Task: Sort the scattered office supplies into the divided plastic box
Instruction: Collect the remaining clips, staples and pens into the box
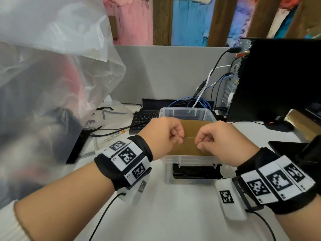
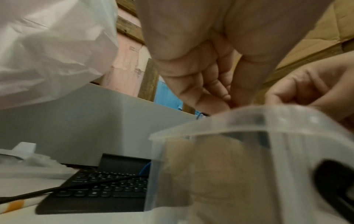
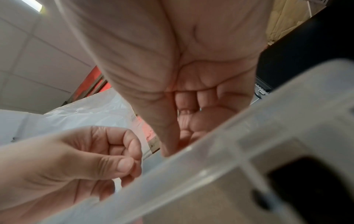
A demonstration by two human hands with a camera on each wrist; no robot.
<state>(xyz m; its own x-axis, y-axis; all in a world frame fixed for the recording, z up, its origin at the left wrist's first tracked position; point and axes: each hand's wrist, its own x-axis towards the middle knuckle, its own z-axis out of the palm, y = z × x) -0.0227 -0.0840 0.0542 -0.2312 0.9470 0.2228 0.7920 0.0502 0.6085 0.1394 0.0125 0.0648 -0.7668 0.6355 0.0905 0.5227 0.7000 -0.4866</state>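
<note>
Two hands over one box: the clear plastic box [image 1: 189, 159] sits on the white counter [image 1: 165, 214] in front of us, a brown cardboard divider [image 1: 189, 134] laid across its top. Left hand [image 1: 163, 134] and right hand [image 1: 220, 140] hover close together above the divider's centre line, fingers curled in, thumb against fingertips on each. The grip looks like a pinch, but we cannot tell what, if anything, is in it; nothing readable in either wrist view.

Judgement: we are seating or adjusting the divider, not yet sorting. To do it well, keep both pinches level, press evenly and check that the edges meet the box walls so the compartments stay separate.

Contents: a dark object [image 1: 196, 171] shows through the front wall, low in the box; type unclear. The far end looks empty.

Around it: a black keyboard [image 1: 144, 119] just behind-left, cables [image 1: 189, 101] behind, a black computer case [image 1: 278, 79] to the right and plastic sheeting [image 1: 52, 66] to the left.
</note>
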